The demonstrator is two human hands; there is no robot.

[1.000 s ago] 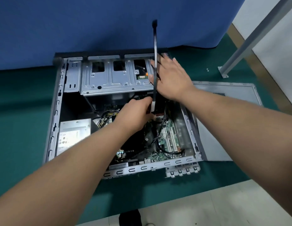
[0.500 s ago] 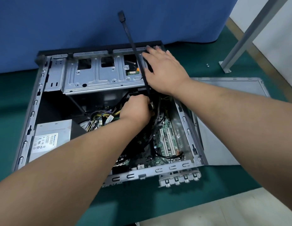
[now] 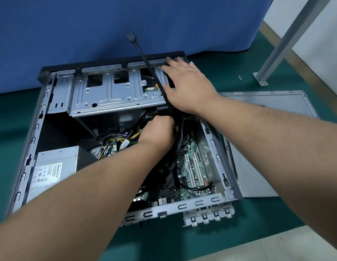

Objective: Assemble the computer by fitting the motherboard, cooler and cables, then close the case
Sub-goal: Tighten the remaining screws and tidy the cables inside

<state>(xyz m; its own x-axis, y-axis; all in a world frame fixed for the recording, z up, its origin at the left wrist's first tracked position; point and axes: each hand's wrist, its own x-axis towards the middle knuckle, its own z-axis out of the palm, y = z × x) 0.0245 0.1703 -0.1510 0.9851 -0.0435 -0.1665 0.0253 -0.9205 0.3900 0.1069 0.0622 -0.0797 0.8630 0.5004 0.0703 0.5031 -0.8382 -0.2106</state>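
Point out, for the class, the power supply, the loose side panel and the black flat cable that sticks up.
power supply (image 3: 56, 162): head view, on its grey top face.
side panel (image 3: 267, 110): head view, on its bare far part.
black flat cable (image 3: 143, 55): head view, on its raised strap.

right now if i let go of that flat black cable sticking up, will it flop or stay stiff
The flat black cable stands nearly straight above the case, so it is probably fairly stiff. It leans slightly, so it may sag slowly. It looks thin and light.

Left hand (image 3: 157, 131) curled, fist-like; right hand (image 3: 188, 85) flat, fingers extended.
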